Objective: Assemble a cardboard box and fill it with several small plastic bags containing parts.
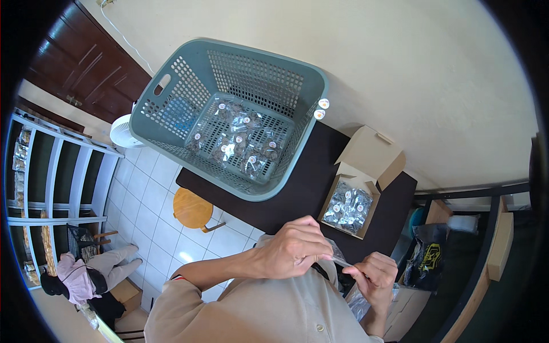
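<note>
My left hand point(300, 250) and my right hand point(374, 276) are both closed in front of my chest. Stretched between them is a small clear plastic bag point(339, 257), its edge pinched by the fingers of each hand. What the bag contains is hidden. Just beyond my hands, an open cardboard box point(361, 231) on the dark table holds several small clear packets point(347, 207) with round white labels. More such packets point(239, 140) lie at the bottom of a large grey-green plastic basket point(260, 196) on the table. Two round white labels point(321, 108) sit on the basket's right rim.
The dark table point(274, 212) runs along the wall, with a round wooden stool point(192, 208) in front of it. Shelves point(57, 220) stand at far left, where another person point(86, 280) bends low. At right are a wooden-edged rack point(477, 280) and a black plastic package point(429, 257).
</note>
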Demonstrator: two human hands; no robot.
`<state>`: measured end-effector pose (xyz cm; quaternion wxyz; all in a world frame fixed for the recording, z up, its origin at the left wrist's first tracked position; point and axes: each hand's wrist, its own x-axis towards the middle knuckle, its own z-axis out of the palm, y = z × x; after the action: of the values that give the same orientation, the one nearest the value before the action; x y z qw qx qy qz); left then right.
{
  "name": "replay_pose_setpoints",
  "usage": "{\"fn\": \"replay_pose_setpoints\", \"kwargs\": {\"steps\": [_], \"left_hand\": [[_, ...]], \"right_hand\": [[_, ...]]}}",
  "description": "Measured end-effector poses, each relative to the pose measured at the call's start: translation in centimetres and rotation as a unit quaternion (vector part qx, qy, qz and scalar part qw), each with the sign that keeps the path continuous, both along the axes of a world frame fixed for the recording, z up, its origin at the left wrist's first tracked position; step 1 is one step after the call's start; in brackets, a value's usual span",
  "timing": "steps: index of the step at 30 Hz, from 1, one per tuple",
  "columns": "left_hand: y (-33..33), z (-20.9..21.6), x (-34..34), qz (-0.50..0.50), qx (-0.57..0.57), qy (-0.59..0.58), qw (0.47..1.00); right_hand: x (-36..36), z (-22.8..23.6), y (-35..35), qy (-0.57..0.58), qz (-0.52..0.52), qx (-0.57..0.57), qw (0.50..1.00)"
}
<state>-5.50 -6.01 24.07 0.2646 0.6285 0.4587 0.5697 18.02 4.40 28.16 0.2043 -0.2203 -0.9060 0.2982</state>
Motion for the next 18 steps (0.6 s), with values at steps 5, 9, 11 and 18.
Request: {"fn": "replay_pose_setpoints", "kwargs": {"steps": [5, 9, 11, 18], "left_hand": [[0.6, -0.9, 1.8, -0.018, -0.013, -0.021, 1.0], [1.2, -1.0, 3.5, -0.047, -0.012, 0.019, 0.999], [1.3, -0.8, 3.4, -0.034, -0.011, 0.029, 0.999], [2.3, -0.2, 1.8, -0.029, -0.017, -0.031, 0.999]], "right_hand": [[0.4, 0.1, 0.6, -0.037, -0.023, -0.05, 0.998], [-1.3, 0.5, 0.0, -0.07, -0.011, -0.004, 0.997], [-1.4, 0.6, 0.2, -0.064, 0.026, 0.016, 0.997], [-0.7, -0.5, 0.5, -0.013, 0.043, -0.01, 0.999]]}}
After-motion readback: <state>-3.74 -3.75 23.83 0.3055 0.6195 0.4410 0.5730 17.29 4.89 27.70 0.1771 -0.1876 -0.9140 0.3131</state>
